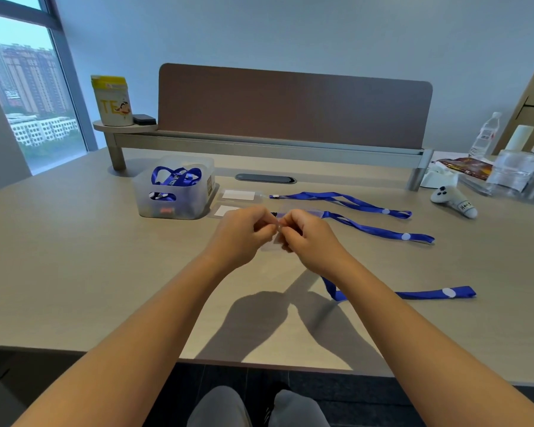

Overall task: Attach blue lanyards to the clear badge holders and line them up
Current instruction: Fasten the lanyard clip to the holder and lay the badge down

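My left hand (244, 232) and my right hand (305, 235) meet above the table's middle, fingertips pinched on a clear badge holder (276, 238) held between them. A blue lanyard (413, 293) trails from under my right wrist onto the table to the right; its clip end is hidden by my hands. Behind my hands lie two finished sets in a row: a badge holder (238, 195) with its blue lanyard (346, 201), and a second badge holder (224, 210) with its lanyard (383, 231). A translucent bin (179, 208) at left holds more blue lanyards (176, 175).
A desk divider (293, 106) on a raised shelf runs along the back, with a yellow-lidded canister (111, 100) at its left end. A white controller (453, 200), water bottle (486, 134) and plastic-wrapped items (512, 174) crowd the right. The table's near edge (259, 363) is just above my knees.
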The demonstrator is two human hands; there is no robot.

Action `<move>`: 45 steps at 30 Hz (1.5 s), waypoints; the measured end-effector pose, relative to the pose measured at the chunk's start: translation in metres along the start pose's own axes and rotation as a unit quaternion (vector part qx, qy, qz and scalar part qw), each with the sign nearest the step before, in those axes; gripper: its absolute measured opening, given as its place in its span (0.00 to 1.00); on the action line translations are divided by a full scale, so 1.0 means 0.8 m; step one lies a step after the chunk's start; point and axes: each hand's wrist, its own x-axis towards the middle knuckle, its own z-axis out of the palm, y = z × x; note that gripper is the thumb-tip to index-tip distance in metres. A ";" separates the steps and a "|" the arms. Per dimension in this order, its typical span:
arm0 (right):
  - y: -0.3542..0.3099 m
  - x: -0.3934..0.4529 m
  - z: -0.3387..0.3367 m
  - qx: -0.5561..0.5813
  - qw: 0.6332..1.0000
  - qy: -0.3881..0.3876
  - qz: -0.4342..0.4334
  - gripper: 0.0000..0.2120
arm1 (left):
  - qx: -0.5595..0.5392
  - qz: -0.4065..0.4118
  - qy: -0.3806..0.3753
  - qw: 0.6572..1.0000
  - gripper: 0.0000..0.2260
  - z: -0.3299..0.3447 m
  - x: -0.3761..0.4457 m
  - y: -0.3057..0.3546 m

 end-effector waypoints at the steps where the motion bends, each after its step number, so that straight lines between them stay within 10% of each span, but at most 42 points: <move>1: -0.001 0.002 -0.002 0.031 1.000 -0.004 0.006 0.07 | -0.059 -0.021 -0.002 0.998 0.06 0.000 0.000 -0.002; 9: -0.003 0.012 -0.024 0.235 0.970 -0.008 0.060 0.13 | -0.427 -0.380 -0.249 0.782 0.31 0.015 -0.012 -0.043; 13: 0.008 0.012 -0.029 0.245 0.962 -0.021 0.119 0.09 | -0.622 -0.371 -0.035 0.689 0.13 0.019 0.000 -0.034; 18: 0.027 0.006 -0.020 0.078 0.976 0.115 0.169 0.07 | -0.568 -0.336 0.108 0.743 0.05 0.001 0.024 -0.016; 26: 0.006 -0.006 0.038 0.371 0.896 -0.050 0.240 0.19 | -0.550 -0.295 0.141 0.768 0.06 -0.008 0.046 0.033; 32: 0.021 0.005 0.042 0.561 0.801 0.030 0.208 0.33 | -0.582 -0.311 0.155 0.735 0.07 -0.017 0.042 0.023; 36: 0.039 0.013 0.015 0.662 0.712 0.135 0.191 0.26 | -0.594 -0.332 0.170 0.713 0.06 -0.012 0.038 0.004; 45: 0.101 0.026 -0.075 0.633 0.666 0.311 0.244 0.09 | -0.570 -0.370 0.121 0.724 0.12 0.033 0.048 -0.021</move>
